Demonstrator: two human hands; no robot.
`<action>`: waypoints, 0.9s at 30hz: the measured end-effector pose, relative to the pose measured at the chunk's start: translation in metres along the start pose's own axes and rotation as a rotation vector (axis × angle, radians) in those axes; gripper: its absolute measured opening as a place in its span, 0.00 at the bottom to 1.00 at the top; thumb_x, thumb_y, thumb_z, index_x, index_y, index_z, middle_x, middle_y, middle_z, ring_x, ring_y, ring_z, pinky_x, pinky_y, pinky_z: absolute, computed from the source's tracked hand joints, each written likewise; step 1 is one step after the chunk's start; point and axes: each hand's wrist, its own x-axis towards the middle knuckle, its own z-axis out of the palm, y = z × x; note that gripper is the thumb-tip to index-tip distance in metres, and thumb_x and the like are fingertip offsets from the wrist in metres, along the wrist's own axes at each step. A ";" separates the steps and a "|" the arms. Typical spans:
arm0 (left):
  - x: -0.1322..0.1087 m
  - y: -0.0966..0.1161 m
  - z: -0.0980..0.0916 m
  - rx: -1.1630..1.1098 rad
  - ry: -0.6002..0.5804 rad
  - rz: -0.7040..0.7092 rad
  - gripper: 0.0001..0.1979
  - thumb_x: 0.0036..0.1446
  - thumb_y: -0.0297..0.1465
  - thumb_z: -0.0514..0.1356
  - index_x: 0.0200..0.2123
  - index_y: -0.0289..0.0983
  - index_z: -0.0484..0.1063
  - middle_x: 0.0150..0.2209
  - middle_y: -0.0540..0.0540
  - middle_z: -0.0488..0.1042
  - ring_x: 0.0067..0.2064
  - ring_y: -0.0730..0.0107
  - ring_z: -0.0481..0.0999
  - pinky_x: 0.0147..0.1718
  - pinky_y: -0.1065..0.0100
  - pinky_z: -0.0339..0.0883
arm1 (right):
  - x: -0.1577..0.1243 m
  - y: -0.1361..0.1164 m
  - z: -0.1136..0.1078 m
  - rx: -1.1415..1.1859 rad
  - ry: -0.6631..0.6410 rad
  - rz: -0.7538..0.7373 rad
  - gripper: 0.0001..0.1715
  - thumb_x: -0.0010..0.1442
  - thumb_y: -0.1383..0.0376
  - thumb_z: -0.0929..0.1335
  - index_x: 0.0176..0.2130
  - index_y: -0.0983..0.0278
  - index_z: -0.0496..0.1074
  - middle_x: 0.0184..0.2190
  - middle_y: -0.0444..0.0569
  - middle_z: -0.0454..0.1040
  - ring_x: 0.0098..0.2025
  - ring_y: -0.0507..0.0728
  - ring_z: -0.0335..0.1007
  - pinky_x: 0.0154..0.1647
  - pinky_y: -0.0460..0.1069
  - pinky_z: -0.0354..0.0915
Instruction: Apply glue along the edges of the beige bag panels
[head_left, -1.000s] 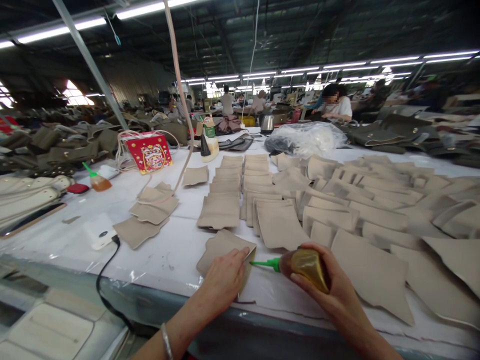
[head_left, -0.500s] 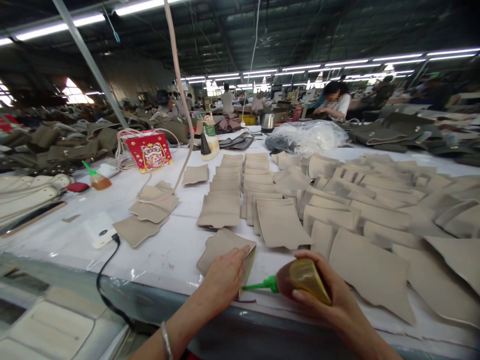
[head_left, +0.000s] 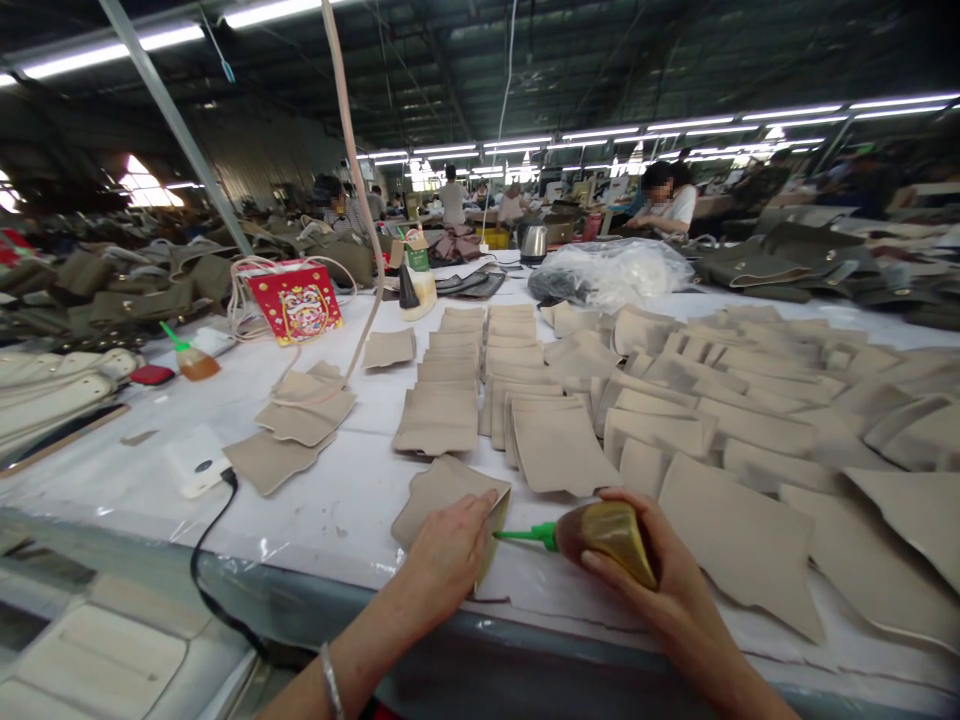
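Note:
My right hand (head_left: pixel 645 560) is wrapped round a squeeze bottle (head_left: pixel 611 540) of amber liquid, tipped on its side. Its thin green nozzle (head_left: pixel 525 535) points left and meets the right edge of a beige leather-like piece (head_left: pixel 435 490) at the table's front. Over that piece lies my left hand (head_left: pixel 450 545), fingers together, gripping it near the right edge; the thumb is mostly hidden. Just behind are overlapping rows of similar beige pieces (head_left: pixel 435 420). A metal bracelet (head_left: pixel 330 680) circles my left wrist.
More beige pieces (head_left: pixel 735 530) spread over the right side. At left are a white device (head_left: pixel 199 460) with a black cable, a second green-tipped bottle (head_left: pixel 196 362) and a red bag (head_left: pixel 296 305). A pink hose (head_left: pixel 352 150) hangs down. Other people (head_left: pixel 667 205) sit farther back.
The bottle's nozzle tip has moved away from me along the piece's right edge, from near its front corner to farther up. My left hand stays on the piece.

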 end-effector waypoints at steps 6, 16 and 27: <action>0.003 -0.002 0.001 -0.005 -0.025 0.000 0.24 0.64 0.29 0.43 0.61 0.36 0.61 0.55 0.41 0.71 0.56 0.63 0.70 0.58 0.62 0.61 | 0.003 0.001 -0.001 -0.011 -0.074 -0.031 0.27 0.60 0.53 0.71 0.54 0.56 0.59 0.46 0.44 0.68 0.43 0.59 0.68 0.42 0.47 0.65; 0.004 0.002 -0.003 -0.031 -0.029 0.007 0.24 0.63 0.27 0.43 0.59 0.37 0.63 0.54 0.43 0.72 0.55 0.64 0.71 0.57 0.63 0.62 | 0.022 -0.006 -0.002 -0.267 0.143 -0.318 0.24 0.62 0.54 0.70 0.52 0.57 0.61 0.45 0.46 0.66 0.43 0.60 0.66 0.44 0.50 0.62; 0.003 -0.001 -0.001 -0.061 0.010 0.032 0.24 0.63 0.28 0.43 0.60 0.37 0.63 0.55 0.43 0.72 0.55 0.62 0.71 0.57 0.61 0.62 | 0.009 -0.006 0.000 -0.117 0.079 -0.065 0.26 0.60 0.53 0.71 0.53 0.56 0.61 0.44 0.44 0.68 0.40 0.58 0.68 0.41 0.48 0.64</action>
